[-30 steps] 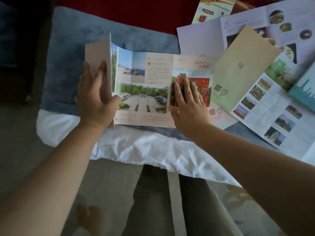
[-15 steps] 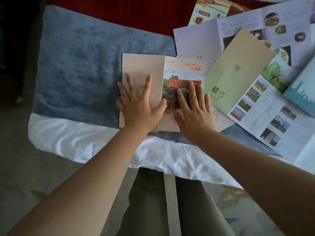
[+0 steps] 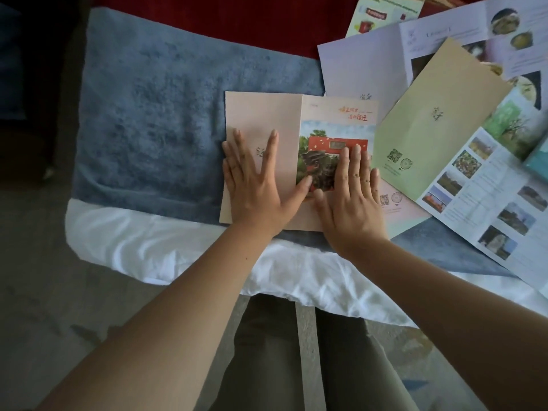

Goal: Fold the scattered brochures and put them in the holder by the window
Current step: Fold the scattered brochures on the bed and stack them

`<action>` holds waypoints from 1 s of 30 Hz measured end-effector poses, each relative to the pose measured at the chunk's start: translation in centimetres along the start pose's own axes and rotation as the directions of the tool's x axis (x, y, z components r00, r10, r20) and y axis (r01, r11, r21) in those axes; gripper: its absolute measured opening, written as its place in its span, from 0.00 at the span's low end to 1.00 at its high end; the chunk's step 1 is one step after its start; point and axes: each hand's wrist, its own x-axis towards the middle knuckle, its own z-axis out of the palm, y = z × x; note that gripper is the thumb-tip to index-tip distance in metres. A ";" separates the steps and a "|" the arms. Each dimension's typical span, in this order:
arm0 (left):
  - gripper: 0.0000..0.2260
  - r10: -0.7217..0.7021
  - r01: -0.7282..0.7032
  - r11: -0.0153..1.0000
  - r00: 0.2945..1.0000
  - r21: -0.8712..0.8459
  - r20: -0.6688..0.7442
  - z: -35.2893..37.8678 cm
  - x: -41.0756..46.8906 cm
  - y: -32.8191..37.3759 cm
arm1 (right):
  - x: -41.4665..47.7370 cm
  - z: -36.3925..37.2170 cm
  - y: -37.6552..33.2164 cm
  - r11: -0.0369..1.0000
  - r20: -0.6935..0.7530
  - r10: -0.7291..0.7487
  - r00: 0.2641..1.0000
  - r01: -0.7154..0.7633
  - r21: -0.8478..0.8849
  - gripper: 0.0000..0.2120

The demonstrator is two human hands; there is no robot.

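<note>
A pink brochure (image 3: 267, 114) lies on the blue towel (image 3: 154, 120), its left panel folded over and a panel with a red building showing at its right. My left hand (image 3: 258, 185) presses flat on the folded pink panel, fingers spread. Flat on the picture panel beside it rests my right hand (image 3: 353, 200). Several unfolded brochures are scattered to the right: a green one (image 3: 430, 120), a pale one with food photos (image 3: 370, 60) and one with landscape photos (image 3: 489, 203). No holder or window is in view.
The towel lies on a bed with a white sheet (image 3: 178, 247) at the near edge and a red cover (image 3: 237, 22) behind. My legs (image 3: 296, 366) stand against the bed, over a grey carpet (image 3: 35, 292).
My left hand has swung the raised left panel over to the right and pressed it flat. The brochure is now narrower. My right hand stayed pressing on the picture panel.
</note>
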 end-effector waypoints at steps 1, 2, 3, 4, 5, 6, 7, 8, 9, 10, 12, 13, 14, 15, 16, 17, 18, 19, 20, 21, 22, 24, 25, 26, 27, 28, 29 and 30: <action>0.44 -0.004 0.004 0.999 1.000 -0.042 -0.006 -0.2 -0.1 0.0 | 0.2 0.1 -0.4 1.000 0.000 0.020 1.000 -0.020 0.001 0.37; 0.45 -0.017 0.016 0.996 1.000 -0.090 -0.013 -0.5 -0.1 0.1 | 0.3 0.1 -0.8 1.000 0.004 0.031 1.000 -0.031 0.001 0.38; 0.45 -0.030 0.026 0.990 0.999 -0.135 -0.024 -0.8 -0.1 0.2 | 0.5 0.2 -1.1 0.999 0.007 0.031 0.999 -0.031 0.006 0.38; 0.44 -0.038 0.031 0.984 0.999 -0.177 -0.036 -1.0 -0.1 0.2 | 0.6 0.2 -1.5 1.000 0.008 0.022 1.000 -0.022 0.020 0.38; 0.43 -0.038 0.027 0.976 0.998 -0.215 -0.048 -1.3 -0.1 0.0 | 0.8 0.2 -2.0 0.999 0.009 0.010 1.000 -0.010 0.043 0.37; 0.42 -0.036 0.021 0.966 0.998 -0.257 -0.055 -1.7 0.0 -0.2 | 1.0 0.2 -2.4 0.998 0.010 0.000 1.000 -0.001 0.069 0.36; 0.40 -0.036 0.017 0.952 0.998 -0.306 -0.056 -2.0 0.0 -0.6 | 1.2 0.3 -2.9 0.995 0.015 -0.008 1.000 0.006 0.095 0.36; 0.39 -0.035 0.015 0.932 0.998 -0.361 -0.049 -2.4 -0.1 -0.9 | 1.4 0.2 -3.4 0.993 0.025 -0.017 1.000 0.014 0.121 0.35; 0.37 -0.030 0.012 0.911 0.999 -0.412 -0.037 -2.7 -0.2 -1.3 | 1.7 0.2 -3.9 0.990 0.039 -0.035 0.999 0.029 0.140 0.35; 0.36 -0.022 0.008 0.894 0.999 -0.448 -0.025 -3.0 -0.3 -1.7 | 1.9 0.1 -4.4 0.987 0.054 -0.063 0.997 0.054 0.154 0.35; 0.33 -0.011 0.007 0.890 1.000 -0.456 -0.007 -3.4 -0.5 -2.5 | 2.1 -0.1 -5.6 0.980 0.084 -0.121 0.989 0.105 0.169 0.35; 0.31 -0.009 0.007 0.911 1.000 -0.412 -0.003 -3.5 -0.6 -2.9 | 2.1 -0.2 -6.1 0.980 0.092 -0.127 0.988 0.111 0.165 0.34; 0.30 -0.005 0.004 0.945 1.000 -0.326 -0.004 -3.4 -0.7 -3.4 | 2.0 -0.2 -6.4 0.984 0.088 -0.115 0.990 0.101 0.147 0.34; 0.30 -0.002 0.001 0.976 1.000 -0.217 -0.006 -3.2 -0.8 -4.0 | 1.9 -0.2 -6.6 0.991 0.074 -0.087 0.993 0.079 0.112 0.34; 0.29 -0.001 0.000 0.994 1.000 -0.112 -0.009 -2.9 -1.1 -4.4 | 1.8 -0.1 -6.6 0.997 0.058 -0.049 0.997 0.045 0.063 0.34; 0.29 -0.005 0.005 0.999 1.000 -0.033 -0.012 -2.6 -1.6 -4.8 | 1.6 -0.1 -6.3 1.000 0.044 -0.006 0.999 0.005 0.007 0.34; 0.28 -0.016 0.016 1.000 1.000 0.016 -0.017 -2.3 -2.1 -5.0 | 1.2 -0.1 -5.8 0.998 0.037 0.033 0.999 -0.031 -0.046 0.35; 0.28 -0.028 0.029 0.999 0.999 0.041 -0.022 -1.9 -2.7 -5.2 | 0.8 -0.1 -5.2 0.995 0.038 0.059 0.998 -0.055 -0.089 0.35; 0.28 -0.033 0.034 0.998 0.999 0.055 -0.019 -1.5 -3.3 -5.4 | 0.3 -0.1 -4.5 0.991 0.046 0.068 0.997 -0.063 -0.117 0.36; 0.29 -0.029 0.030 0.997 1.000 0.069 -0.005 -1.1 -3.9 -5.6 | -0.2 0.0 -3.8 0.990 0.063 0.067 0.996 -0.058 -0.132 0.36; 0.31 -0.016 0.015 0.996 1.000 0.085 0.016 -0.7 -4.4 -5.8 | -0.7 0.1 -3.2 0.989 0.085 0.058 0.995 -0.045 -0.143 0.36; 0.35 0.017 -0.022 0.993 0.999 0.119 0.042 -0.2 -5.0 -6.1 | -1.6 0.5 -2.3 0.987 0.114 0.026 0.993 -0.008 -0.159 0.36; 0.37 0.027 -0.033 0.991 0.999 0.129 0.044 -0.1 -5.1 -6.2 | -1.9 0.8 -2.1 0.988 0.115 0.011 0.993 0.007 -0.156 0.36; 0.39 0.034 -0.039 0.991 0.998 0.130 0.046 0.0 -5.0 -6.2 | -1.9 1.1 -2.1 0.989 0.109 0.004 0.994 0.012 -0.145 0.37; 0.41 0.036 -0.042 0.992 0.998 0.122 0.050 0.0 -4.9 -6.2 | -1.9 1.3 -2.2 0.992 0.099 0.004 0.995 0.009 -0.129 0.37; 0.42 0.038 -0.044 0.993 0.998 0.109 0.056 0.0 -4.7 -6.2 | -1.8 1.4 -2.4 0.994 0.088 0.007 0.996 0.003 -0.109 0.37; 0.44 0.040 -0.046 0.995 0.998 0.093 0.058 0.0 -4.6 -6.3 | -1.6 1.6 -2.7 0.996 0.080 0.012 0.997 -0.004 -0.090 0.37; 0.45 0.046 -0.050 0.996 0.997 0.071 0.056 -0.1 -4.6 -6.3 | -1.5 1.6 -3.0 0.997 0.074 0.016 0.997 -0.010 -0.072 0.37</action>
